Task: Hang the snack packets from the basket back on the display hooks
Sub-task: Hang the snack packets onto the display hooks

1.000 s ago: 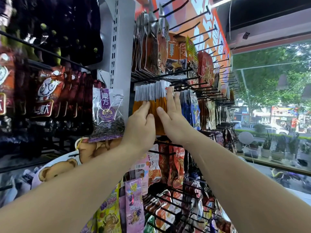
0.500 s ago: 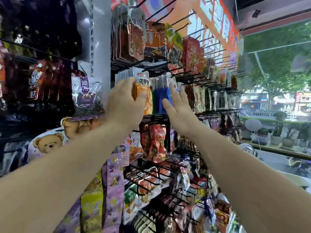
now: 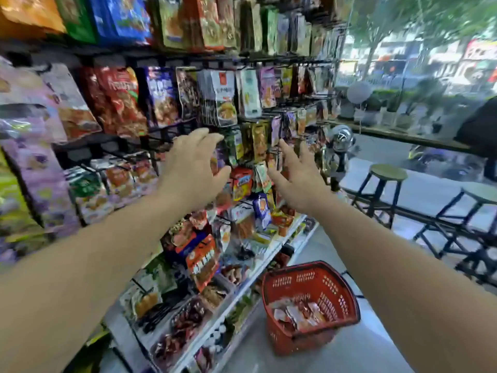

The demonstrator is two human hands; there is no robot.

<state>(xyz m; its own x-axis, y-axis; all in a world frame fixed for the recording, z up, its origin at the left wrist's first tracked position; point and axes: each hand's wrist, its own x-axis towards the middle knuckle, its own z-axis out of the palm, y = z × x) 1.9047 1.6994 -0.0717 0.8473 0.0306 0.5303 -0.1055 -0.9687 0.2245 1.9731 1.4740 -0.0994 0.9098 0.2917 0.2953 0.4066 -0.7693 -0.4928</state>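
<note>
My left hand [image 3: 192, 168] and my right hand [image 3: 294, 177] hover in front of the display rack, fingers spread, holding nothing. Between and behind them hang rows of snack packets [image 3: 223, 100] on black display hooks [image 3: 269, 60]. On the floor at the lower right stands a red plastic basket [image 3: 317, 278] with several reddish and pale packets [image 3: 298, 314] lying in its bottom. The basket is well below both hands. The picture is blurred by motion.
Large bags [image 3: 29, 125] fill the rack at the left. A low white shelf [image 3: 250, 286] with trays of packets runs beside the basket. Round stools [image 3: 388, 173] with black frames stand along a window counter [image 3: 403, 135] at the right.
The view has swung down and right, from the upper hooks to the lower rows and the basket. Both hands have come off the hanging orange packets and drawn back, open.
</note>
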